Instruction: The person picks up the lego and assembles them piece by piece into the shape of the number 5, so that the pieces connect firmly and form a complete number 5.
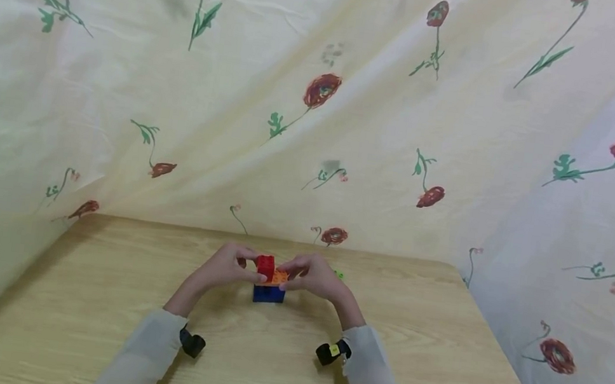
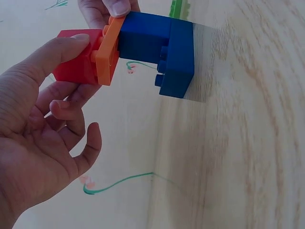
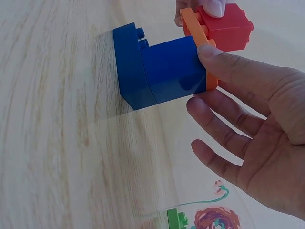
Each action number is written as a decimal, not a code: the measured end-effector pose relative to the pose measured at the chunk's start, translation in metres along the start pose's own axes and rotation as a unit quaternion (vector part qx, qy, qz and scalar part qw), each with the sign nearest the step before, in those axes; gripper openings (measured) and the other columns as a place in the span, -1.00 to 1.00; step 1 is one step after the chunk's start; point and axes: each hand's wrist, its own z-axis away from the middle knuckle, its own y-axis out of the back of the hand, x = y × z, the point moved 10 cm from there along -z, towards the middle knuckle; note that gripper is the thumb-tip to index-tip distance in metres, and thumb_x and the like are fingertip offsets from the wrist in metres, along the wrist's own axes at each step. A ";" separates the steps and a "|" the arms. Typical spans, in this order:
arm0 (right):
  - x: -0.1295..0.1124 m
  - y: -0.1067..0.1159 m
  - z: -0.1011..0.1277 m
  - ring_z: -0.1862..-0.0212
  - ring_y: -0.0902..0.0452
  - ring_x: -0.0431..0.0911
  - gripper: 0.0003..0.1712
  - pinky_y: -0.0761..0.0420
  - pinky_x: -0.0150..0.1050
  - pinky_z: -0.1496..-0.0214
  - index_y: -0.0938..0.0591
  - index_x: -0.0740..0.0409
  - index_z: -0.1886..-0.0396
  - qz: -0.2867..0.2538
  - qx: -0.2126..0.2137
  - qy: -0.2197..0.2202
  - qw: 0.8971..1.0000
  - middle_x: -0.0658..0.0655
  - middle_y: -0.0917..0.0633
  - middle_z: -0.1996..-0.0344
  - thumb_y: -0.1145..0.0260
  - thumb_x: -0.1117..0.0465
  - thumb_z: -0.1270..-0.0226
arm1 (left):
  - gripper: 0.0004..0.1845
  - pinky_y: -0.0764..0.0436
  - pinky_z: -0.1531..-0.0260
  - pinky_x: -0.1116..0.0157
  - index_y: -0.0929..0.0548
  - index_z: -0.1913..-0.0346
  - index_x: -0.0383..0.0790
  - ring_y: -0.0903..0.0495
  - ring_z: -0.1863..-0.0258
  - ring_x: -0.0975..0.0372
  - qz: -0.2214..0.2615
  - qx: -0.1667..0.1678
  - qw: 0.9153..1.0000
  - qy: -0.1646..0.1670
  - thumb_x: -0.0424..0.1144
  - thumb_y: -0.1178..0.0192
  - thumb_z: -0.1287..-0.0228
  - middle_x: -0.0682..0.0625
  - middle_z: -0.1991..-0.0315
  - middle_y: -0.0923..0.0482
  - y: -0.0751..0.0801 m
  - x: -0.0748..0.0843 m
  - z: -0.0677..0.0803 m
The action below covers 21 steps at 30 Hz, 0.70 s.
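Left hand [image 2: 43, 143] pinches the red brick [image 2: 78, 57] atop the orange plate [image 2: 108, 52]; right hand [image 3: 257, 124] pinches the plate, steadying the blue stack [image 3: 157, 71]. Pressing squarely downward seems wise.

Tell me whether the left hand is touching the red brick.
Touching. The left wrist view shows the left hand with its thumb lying on the red brick, which sits on the orange plate; other fingers reach underneath.

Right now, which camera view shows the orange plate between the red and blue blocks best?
The left wrist view: the orange plate is large, with its edge and studs clear. The right wrist view shows only a thin edge, partly behind a finger. In the head view it is a tiny orange patch.
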 end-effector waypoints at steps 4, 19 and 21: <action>-0.001 0.000 0.000 0.15 -0.67 -0.14 -0.64 -0.59 -0.09 -0.09 -0.79 0.08 -0.03 -0.002 0.001 0.001 1.000 0.05 -0.76 0.21 -0.55 0.18 -0.22 | -0.70 -0.38 0.46 0.38 -0.83 0.08 -0.19 -0.40 0.44 0.21 -0.001 0.005 1.000 0.006 -0.15 -0.53 -0.14 -0.02 0.20 -0.73 0.001 0.001 0.001; 0.000 0.000 0.003 0.15 -0.65 -0.15 -0.65 -0.58 -0.09 -0.10 -0.80 0.06 -0.01 -0.004 0.006 -0.005 1.000 0.04 -0.77 0.18 -0.56 0.17 -0.21 | -0.54 -0.45 0.32 0.31 -0.78 -0.06 -0.22 -0.46 0.30 0.19 -0.016 0.010 0.999 0.032 -0.14 -0.56 -0.09 -0.07 0.03 -0.74 0.001 0.003 0.004; -0.001 0.000 0.003 0.15 -0.65 -0.15 -0.65 -0.57 -0.10 -0.09 -0.80 0.06 -0.01 -0.004 0.006 -0.004 1.000 0.05 -0.77 0.18 -0.55 0.17 -0.22 | -0.53 -0.46 0.32 0.31 -0.78 -0.07 -0.23 -0.45 0.30 0.19 -0.017 0.009 0.999 0.034 -0.13 -0.56 -0.09 -0.08 0.01 -0.74 0.002 0.004 0.004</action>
